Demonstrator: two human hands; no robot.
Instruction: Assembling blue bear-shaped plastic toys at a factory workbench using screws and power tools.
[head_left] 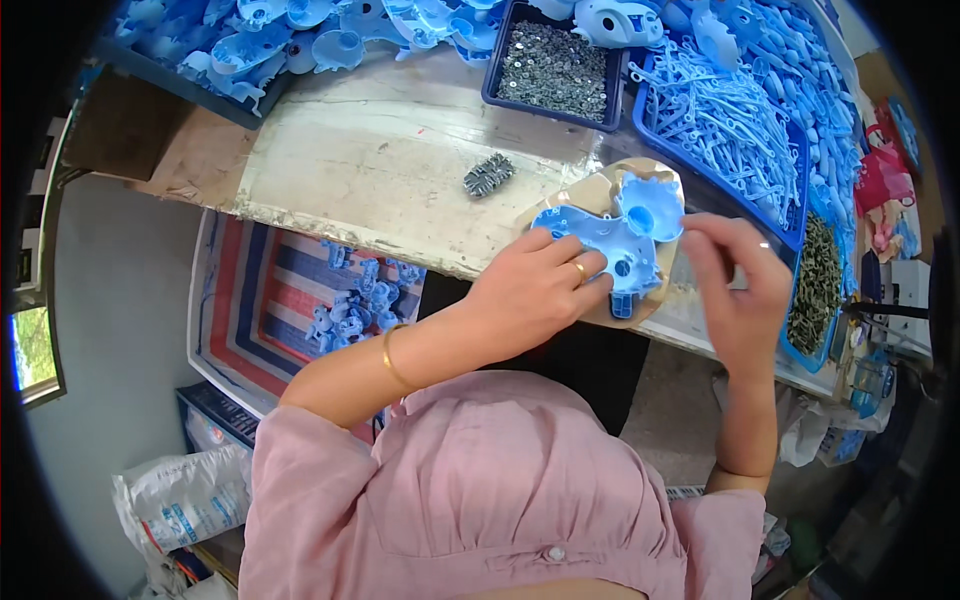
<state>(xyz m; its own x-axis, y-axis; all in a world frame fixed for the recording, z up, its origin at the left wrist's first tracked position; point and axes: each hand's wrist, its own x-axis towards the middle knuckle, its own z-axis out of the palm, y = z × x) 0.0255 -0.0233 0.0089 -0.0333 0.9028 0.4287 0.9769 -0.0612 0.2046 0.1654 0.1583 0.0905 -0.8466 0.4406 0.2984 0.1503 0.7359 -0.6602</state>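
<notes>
Here, going L to R: a striped bin (235,300) under the bench holds a heap of small blue parts (350,305). The left hand (535,290) lies flat w/ fingers pressed on a blue plastic shell (610,245), which sits on a tan pad (598,195) at the bench edge. The right hand (735,285) is just beside the shell, fingers pinched together, maybe on a tiny bit; I can't tell. Looks like the fitting step: next move needs the shell held still & careful aim. Up top, a dark tray (497,75) has little metal screws (555,65). A blue crate (645,125) holds thin blue sticks (725,120).
</notes>
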